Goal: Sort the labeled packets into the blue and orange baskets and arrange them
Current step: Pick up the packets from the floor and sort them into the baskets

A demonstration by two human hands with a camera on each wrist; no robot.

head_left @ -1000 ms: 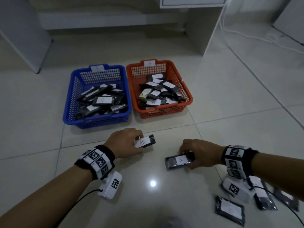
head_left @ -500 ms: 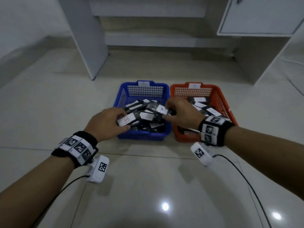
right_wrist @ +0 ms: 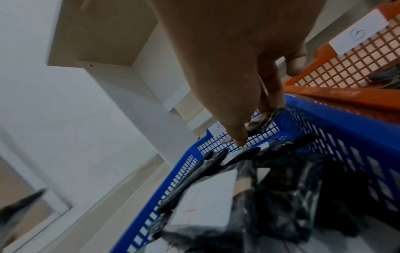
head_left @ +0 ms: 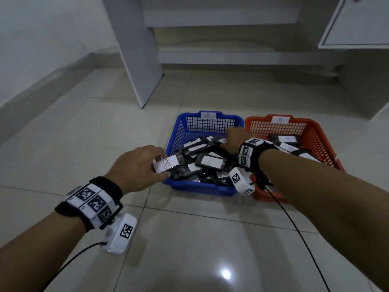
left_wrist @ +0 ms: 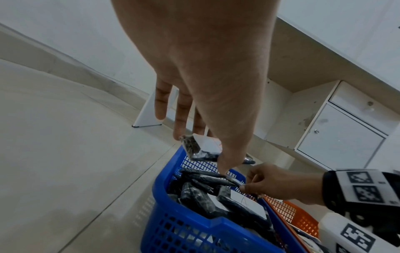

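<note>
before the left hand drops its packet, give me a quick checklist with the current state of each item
1. Packet label read: ok. The packet in the left hand shows a red B.
2. Grip secure: ok. Left fingers and thumb pinch the packet.
3. Matching basket: not ok. The hand hangs at the near left rim of the blue basket, tagged A; the orange basket is tagged B.
4. Path to the orange basket: not ok. The right hand and forearm lie across the way.
5. Right hand done: not ok. It pinches a packet end at the blue basket's far wall.
6. Room in the orange basket: cannot tell, the forearm hides most of it.
</note>
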